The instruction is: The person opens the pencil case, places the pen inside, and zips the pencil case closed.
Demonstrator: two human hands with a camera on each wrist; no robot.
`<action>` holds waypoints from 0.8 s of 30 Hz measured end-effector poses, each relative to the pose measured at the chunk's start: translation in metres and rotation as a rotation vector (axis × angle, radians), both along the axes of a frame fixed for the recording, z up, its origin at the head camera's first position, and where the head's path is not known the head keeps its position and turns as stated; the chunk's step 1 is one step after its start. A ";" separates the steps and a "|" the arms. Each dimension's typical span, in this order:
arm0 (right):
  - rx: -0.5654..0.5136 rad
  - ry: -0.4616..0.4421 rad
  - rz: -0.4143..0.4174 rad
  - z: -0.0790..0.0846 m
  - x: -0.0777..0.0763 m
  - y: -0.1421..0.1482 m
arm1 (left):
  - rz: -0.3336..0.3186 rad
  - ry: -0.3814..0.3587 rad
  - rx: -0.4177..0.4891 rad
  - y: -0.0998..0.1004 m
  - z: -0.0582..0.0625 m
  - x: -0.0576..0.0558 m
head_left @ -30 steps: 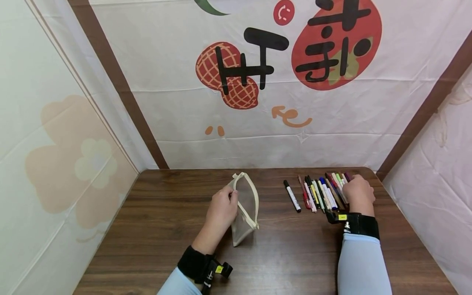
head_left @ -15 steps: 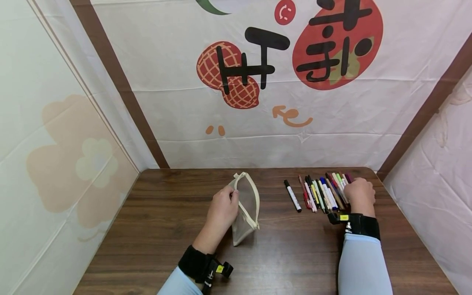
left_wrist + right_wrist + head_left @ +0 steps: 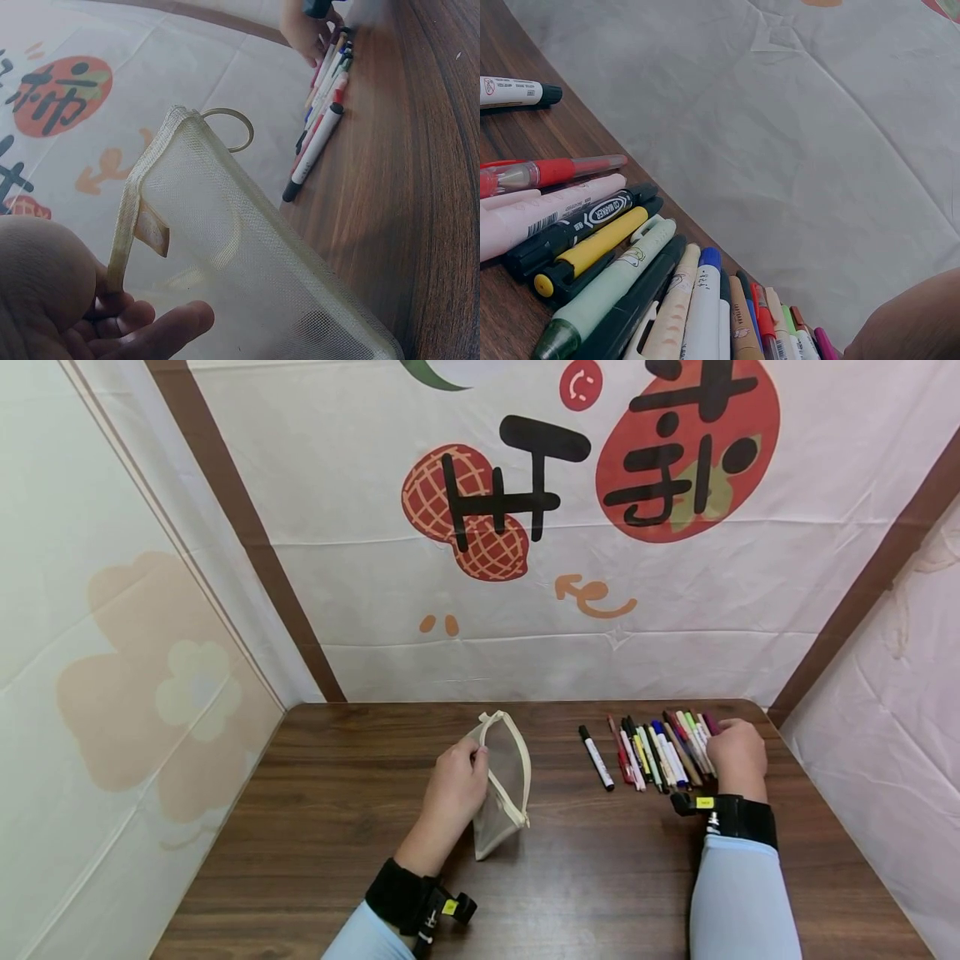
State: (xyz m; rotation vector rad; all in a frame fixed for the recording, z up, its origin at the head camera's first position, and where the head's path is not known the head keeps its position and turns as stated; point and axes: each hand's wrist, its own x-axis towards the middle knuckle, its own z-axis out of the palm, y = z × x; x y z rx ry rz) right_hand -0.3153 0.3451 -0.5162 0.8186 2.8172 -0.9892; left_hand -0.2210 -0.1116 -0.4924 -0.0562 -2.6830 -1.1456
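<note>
My left hand [image 3: 452, 785] pinches the rim of a cream mesh zipper pouch [image 3: 495, 831], which stands on its edge with its mouth apart. In the left wrist view the pouch [image 3: 202, 202] shows a ring loop at its corner and a small tag inside. My right hand [image 3: 738, 760] is at the right end of a row of pens [image 3: 667, 752], its fingers bent down beside a purple pen [image 3: 710, 723]. Those fingertips are hidden in the head view, so I cannot tell whether they grip it. The right wrist view shows the row [image 3: 652, 292] up close.
A black-capped white marker [image 3: 596, 758] lies apart, left of the row. The brown wooden table [image 3: 337, 827] ends at a printed white cloth [image 3: 375, 668] behind, with cloth at both sides too.
My right hand has shifted slightly to the right, showing a little more of the pens at that end. The left hand and the pouch have hardly moved.
</note>
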 end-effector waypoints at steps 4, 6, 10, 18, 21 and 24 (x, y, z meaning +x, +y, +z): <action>-0.008 0.004 -0.015 0.003 -0.001 0.000 | -0.004 0.000 0.004 0.000 0.000 0.000; -0.034 0.026 -0.025 0.006 -0.002 -0.002 | -0.004 -0.002 0.002 0.000 0.000 0.001; -0.161 0.119 -0.039 0.013 -0.005 -0.006 | -0.002 0.001 0.002 0.000 0.000 0.001; -0.348 0.214 0.024 0.017 -0.010 -0.023 | -0.008 0.020 0.004 -0.001 -0.001 0.003; -0.401 0.214 0.097 0.019 -0.009 -0.032 | -0.009 0.018 -0.001 -0.001 -0.001 0.003; -0.458 0.222 0.173 0.024 -0.006 -0.043 | -0.010 0.009 -0.003 0.000 0.000 0.002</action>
